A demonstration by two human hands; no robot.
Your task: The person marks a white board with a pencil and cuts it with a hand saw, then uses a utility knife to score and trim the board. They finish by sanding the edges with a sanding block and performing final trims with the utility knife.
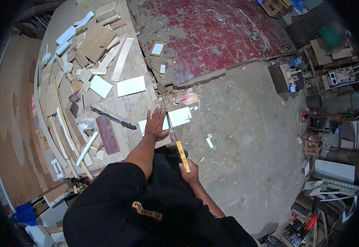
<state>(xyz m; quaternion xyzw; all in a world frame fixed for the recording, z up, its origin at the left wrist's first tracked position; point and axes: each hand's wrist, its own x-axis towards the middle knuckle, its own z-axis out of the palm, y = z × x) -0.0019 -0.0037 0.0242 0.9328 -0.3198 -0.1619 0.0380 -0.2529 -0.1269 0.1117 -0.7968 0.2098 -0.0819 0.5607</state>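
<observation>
My left hand (156,123) presses flat, fingers spread, on a white board (179,118) at the edge of the workbench (140,140). The board's right end juts out past that edge and has a small notch in it. My right hand (191,172) grips the yellow handle of a handsaw (182,154). Its narrow blade points away from me and crosses the board just right of my left fingers. Left of the board, a long black tool (113,117) and a dark reddish-brown plank (107,135) lie on the bench.
White panels (131,86) and heaped wood offcuts (95,43) cover the bench's far part. Strips of wood (87,149) lie at its left. Small scraps (210,142) dot the concrete floor (245,136). A red tiled area (212,37) lies beyond; clutter (332,160) lines the right side.
</observation>
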